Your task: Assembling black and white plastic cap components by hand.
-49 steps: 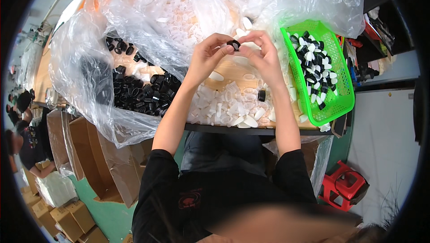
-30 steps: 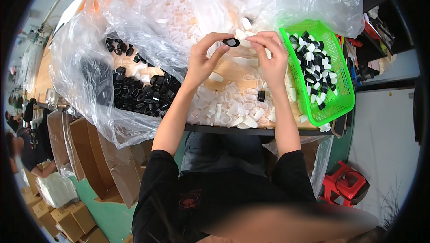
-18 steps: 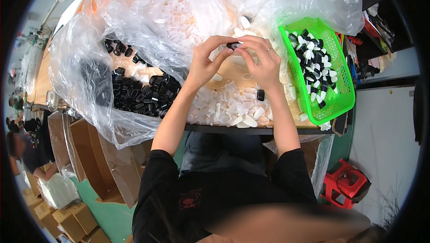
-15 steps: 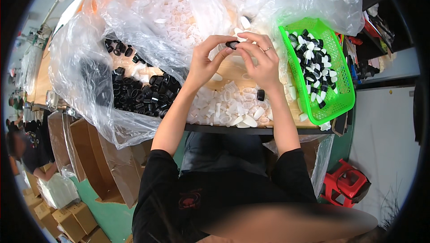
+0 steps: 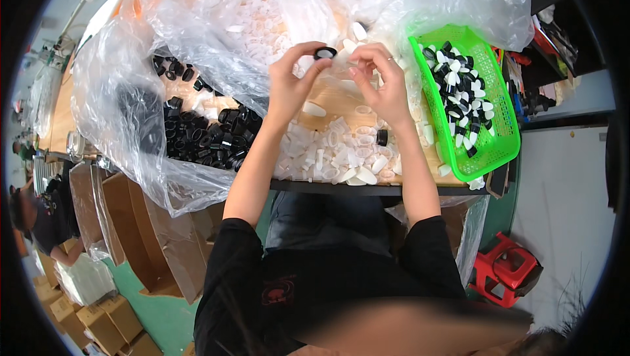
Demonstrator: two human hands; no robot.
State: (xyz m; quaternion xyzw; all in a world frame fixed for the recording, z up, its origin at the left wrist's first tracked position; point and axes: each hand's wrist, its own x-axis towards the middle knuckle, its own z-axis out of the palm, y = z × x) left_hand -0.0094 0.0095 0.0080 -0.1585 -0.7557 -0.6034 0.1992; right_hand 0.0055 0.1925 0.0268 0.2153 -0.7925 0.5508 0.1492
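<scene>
My left hand [image 5: 289, 87] pinches a black oval ring [image 5: 325, 53] between thumb and forefinger, raised over the table; a whitish patch shows inside the ring. To its right, my right hand [image 5: 386, 90] hovers with bent fingers, thumb and forefinger slightly apart; nothing plain shows between them. Below the hands lies a heap of white and clear oval parts [image 5: 335, 149], with one black ring [image 5: 382, 137] at its right edge. A single white oval piece [image 5: 314, 109] rests near my left wrist. Many black rings [image 5: 213, 136] are piled left of my left forearm.
A green basket [image 5: 464, 171] at the right holds black-and-white pieces. Clear plastic sheeting [image 5: 125, 126] bunches along the left and back. More clear parts [image 5: 259, 18] lie at the back. Cardboard boxes [image 5: 147, 238] stand below left, a red stool [image 5: 502, 267] below right. Another person [image 5: 56, 221] is far left.
My hands have come apart. The left has moved left and slightly up with the black ring, while the right has let go of it and stays nearly in place.
</scene>
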